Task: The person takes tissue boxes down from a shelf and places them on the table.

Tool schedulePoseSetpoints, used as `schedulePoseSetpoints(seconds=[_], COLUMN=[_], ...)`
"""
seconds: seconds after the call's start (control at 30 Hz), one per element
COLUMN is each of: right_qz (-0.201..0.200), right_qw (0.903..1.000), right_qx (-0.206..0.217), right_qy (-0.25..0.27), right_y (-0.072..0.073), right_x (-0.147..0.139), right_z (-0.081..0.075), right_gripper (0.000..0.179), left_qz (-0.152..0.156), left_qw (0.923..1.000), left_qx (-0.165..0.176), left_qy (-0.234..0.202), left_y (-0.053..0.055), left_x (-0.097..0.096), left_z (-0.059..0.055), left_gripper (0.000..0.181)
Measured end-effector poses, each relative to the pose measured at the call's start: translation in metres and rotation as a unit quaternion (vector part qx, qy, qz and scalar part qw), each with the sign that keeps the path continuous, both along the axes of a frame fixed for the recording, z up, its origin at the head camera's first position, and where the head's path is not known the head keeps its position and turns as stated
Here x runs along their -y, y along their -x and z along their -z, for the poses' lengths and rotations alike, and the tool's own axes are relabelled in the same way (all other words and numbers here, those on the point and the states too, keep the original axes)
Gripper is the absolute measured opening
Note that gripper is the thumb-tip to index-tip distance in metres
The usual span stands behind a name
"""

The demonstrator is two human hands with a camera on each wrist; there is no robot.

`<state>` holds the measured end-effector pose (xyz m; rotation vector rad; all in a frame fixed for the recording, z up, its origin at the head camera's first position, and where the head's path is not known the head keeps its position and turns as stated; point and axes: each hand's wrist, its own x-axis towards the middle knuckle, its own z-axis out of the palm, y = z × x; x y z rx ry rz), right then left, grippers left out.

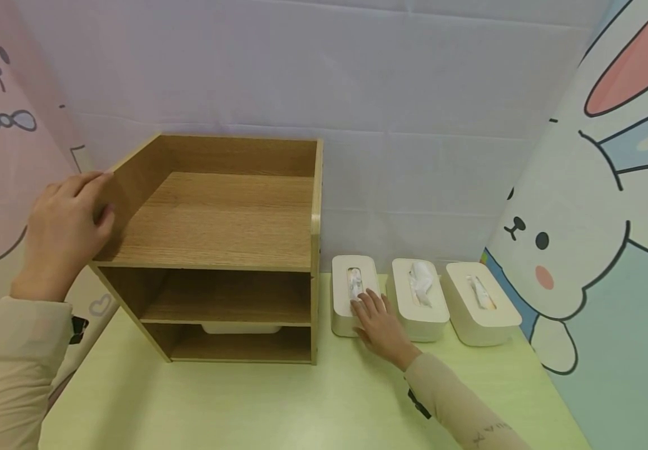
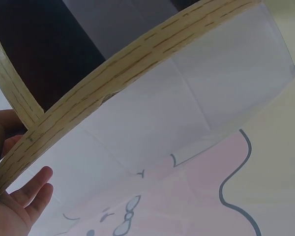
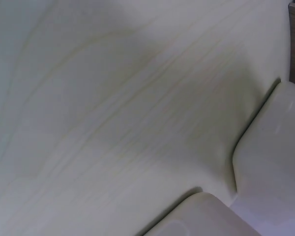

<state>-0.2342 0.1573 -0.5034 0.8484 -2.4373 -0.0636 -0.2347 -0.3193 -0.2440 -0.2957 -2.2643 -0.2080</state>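
Left hand (image 1: 67, 228) at the left side panel of a wood-grain desktop shelf unit (image 1: 234, 215). Fingers clasp the panel's upper edge; the left wrist view shows the board between fingertips and the rest of the hand. Unit stands upright on the pale surface (image 1: 234, 406).

Right hand (image 1: 383, 325) on the leftmost tissue box (image 1: 342, 303), just right of the unit and apart from it. Its fingers lie relaxed and nearly straight over the lid by the slot, not closed round the box; thumb near the front edge, contact there unclear. The right wrist view gives box corners and surface, no fingers.

Row continues rightward: middle tissue box (image 1: 425, 314), with a white tissue (image 1: 422, 278) standing out of its slot, then right tissue box (image 1: 484, 319), tissue low in the opening. All three upright on the surface.

Bottom compartment: a pale, round-cornered object (image 1: 241, 328), mostly hidden by the board above; perhaps another box, cannot confirm.

Progress, as judged: unit standing, one pale item inside. Three boxes remain outside; the leftmost is touched but not lifted. If they belong in the unit, most of the work is left.
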Motion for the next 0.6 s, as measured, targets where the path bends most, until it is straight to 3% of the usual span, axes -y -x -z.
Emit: schedulePoseSetpoints(seconds=[0.33,0.53,0.6], right_qz=[-0.056,-0.106,-0.118], right_qw=[0.9984,0.9941,0.9926], right_qx=[-0.010,-0.023,-0.025], right_qy=[0.003,-0.011,-0.018], right_y=[-0.013,-0.021,-0.025], right_x=[0.016,0.027,0.030], right_z=[-0.018,-0.017,-0.016], right_gripper=[0.048,0.030,0.032], left_qz=[-0.001,0.000,0.000], left_qw=[1.0000,1.0000,1.0000], left_qx=[0.003,0.002,0.000], left_qy=[0.001,-0.002,-0.002], left_y=[0.001,0.001,0.000], left_x=[0.000,0.000,0.000], left_z=[0.000,0.000,0.000], left_gripper=[0.043,0.042,0.042])
